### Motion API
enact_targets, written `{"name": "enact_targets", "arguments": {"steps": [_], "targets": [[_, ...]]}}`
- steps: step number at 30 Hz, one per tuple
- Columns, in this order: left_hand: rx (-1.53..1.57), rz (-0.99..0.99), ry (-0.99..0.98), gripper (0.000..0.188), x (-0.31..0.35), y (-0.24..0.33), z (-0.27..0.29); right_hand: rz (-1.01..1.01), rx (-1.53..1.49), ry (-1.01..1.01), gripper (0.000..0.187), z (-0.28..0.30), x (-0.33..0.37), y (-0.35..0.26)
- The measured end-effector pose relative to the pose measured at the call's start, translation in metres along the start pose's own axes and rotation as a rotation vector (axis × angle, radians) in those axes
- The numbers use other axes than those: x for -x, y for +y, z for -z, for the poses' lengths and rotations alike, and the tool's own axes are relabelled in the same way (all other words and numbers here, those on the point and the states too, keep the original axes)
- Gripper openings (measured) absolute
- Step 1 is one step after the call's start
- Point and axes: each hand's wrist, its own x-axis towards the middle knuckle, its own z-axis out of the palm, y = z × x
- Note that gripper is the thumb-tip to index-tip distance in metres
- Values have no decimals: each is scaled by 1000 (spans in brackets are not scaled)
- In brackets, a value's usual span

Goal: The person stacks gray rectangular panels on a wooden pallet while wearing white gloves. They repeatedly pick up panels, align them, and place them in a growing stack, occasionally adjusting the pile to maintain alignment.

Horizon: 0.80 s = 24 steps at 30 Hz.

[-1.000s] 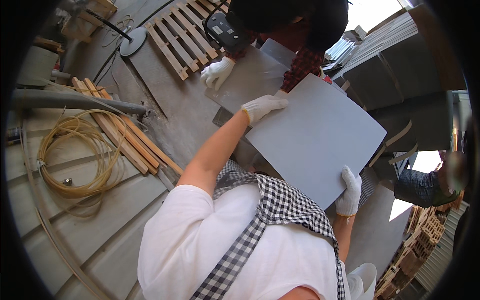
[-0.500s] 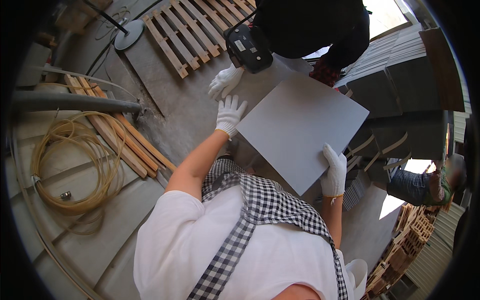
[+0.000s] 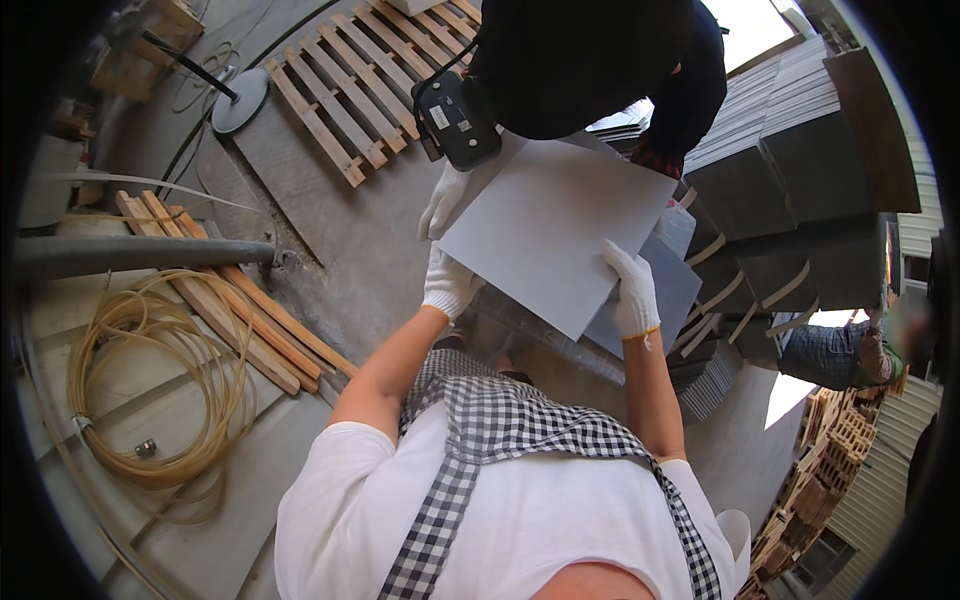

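Observation:
A large square grey tile (image 3: 555, 225) lies flat in front of me. My left hand (image 3: 452, 282), in a white knit glove, is closed on its near left edge, with the fingers hidden underneath. My right hand (image 3: 632, 290), gloved the same way, grips the right edge with its thumb side over the top. Below and to the right, another grey tile (image 3: 660, 285) shows from under it. Across from me a co-worker in a dark top leans over the far side. That person's white-gloved hand (image 3: 440, 203) is at the left edge, just beyond my left hand.
Wooden pallet (image 3: 345, 90) at the far left; round-based stand (image 3: 240, 100) beside it. Wooden strips (image 3: 250, 310), a thick grey pipe (image 3: 150, 254) and a coiled clear hose (image 3: 160, 380) lie left. Strapped tile stacks (image 3: 745, 190) rise at right, near another person (image 3: 825, 355).
The tile has moved left and away from me, over another tile. My left hand has gone from open beside it to gripping its edge. The co-worker has leaned farther over it.

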Motion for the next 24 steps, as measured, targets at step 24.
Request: {"name": "enact_targets", "arguments": {"steps": [24], "targets": [[-297,-20,-279,54,-3,25,23,-167,1,63,54,47,-71,92]]}}
